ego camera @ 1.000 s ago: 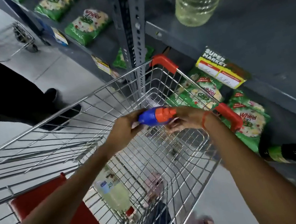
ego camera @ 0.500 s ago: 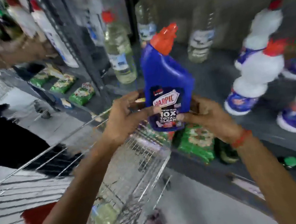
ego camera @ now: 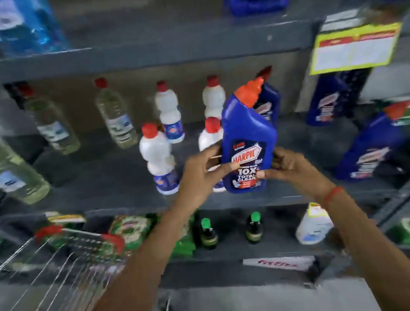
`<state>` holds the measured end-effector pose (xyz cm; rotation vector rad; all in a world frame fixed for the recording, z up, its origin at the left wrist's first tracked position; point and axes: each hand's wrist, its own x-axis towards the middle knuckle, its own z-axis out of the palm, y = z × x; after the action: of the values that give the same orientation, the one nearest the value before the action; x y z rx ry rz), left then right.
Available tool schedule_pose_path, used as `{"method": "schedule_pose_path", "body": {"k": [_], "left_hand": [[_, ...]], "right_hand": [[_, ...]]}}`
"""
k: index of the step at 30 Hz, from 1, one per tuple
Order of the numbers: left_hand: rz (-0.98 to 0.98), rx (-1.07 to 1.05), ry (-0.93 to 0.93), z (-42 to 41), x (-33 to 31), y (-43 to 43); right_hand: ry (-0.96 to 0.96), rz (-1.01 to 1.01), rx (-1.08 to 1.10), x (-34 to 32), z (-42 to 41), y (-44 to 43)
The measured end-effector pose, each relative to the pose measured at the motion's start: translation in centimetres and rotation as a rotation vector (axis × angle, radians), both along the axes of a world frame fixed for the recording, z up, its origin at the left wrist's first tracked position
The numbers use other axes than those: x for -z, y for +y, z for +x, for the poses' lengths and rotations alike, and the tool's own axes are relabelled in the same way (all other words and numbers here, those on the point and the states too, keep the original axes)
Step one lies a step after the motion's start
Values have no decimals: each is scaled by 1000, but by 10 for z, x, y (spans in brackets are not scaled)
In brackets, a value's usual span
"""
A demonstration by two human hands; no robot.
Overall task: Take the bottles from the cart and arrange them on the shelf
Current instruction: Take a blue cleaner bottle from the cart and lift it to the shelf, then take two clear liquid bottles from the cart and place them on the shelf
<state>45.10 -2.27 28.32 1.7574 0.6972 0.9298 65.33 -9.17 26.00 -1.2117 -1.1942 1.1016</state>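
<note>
You hold one blue bottle (ego camera: 248,138) upright between both hands, in front of the middle shelf (ego camera: 111,177) and not yet set down. Your left hand (ego camera: 205,171) is closed on its left edge and lower label; your right hand (ego camera: 289,166) is closed on its lower right corner, thumb across the label.

Progress: stock already stands on that shelf. Four white bottles (ego camera: 157,157) with red caps sit just left of and behind the held bottle, clear bottles (ego camera: 116,118) stand further left, and more blue bottles (ego camera: 367,147) of the same shape stand to the right, one (ego camera: 269,100) directly behind the held one. I judge this bottle belongs with that blue group. The cart (ego camera: 56,270) shows at the near left, but blur hides its contents, so what is left to move cannot be stated.

Writing: the held label reads "HARPIC" and "10X TOTAL CLEAN"; the smaller print is unreadable. A yellow-bordered shelf tag (ego camera: 354,49) at the upper right is blurred. A strip (ego camera: 278,263) on the lowest shelf edge carries red lettering I cannot read with confidence. Two dark bottles (ego camera: 209,234) with green caps stand below.
</note>
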Motion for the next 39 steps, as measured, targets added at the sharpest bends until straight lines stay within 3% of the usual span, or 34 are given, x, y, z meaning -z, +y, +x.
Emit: {"method": "schedule_pose_path", "body": {"k": [9,23,25,27,30,33,39], "left_hand": [[-28,42,121,105,69,33],[-70,-18,171,125,87,32],[-45,-48,144,113,83,22],[44,-125,129,87,77,7],[162,-266,81,25,73,-22],[118,-449,130,-55,82,-40],[-29,-858,183,-232,117,-70]], "right_hand": [[-148,-183,104,52,95,19],[-188,-289,110,53,107,22],[-166,-198,338,47,85,13],[-178,19,626,38,40,-2],[-314,338,732,39,-48,-16],[-485,439,591,56,-129,-10],[-376,360,67,94,-315,13]]}}
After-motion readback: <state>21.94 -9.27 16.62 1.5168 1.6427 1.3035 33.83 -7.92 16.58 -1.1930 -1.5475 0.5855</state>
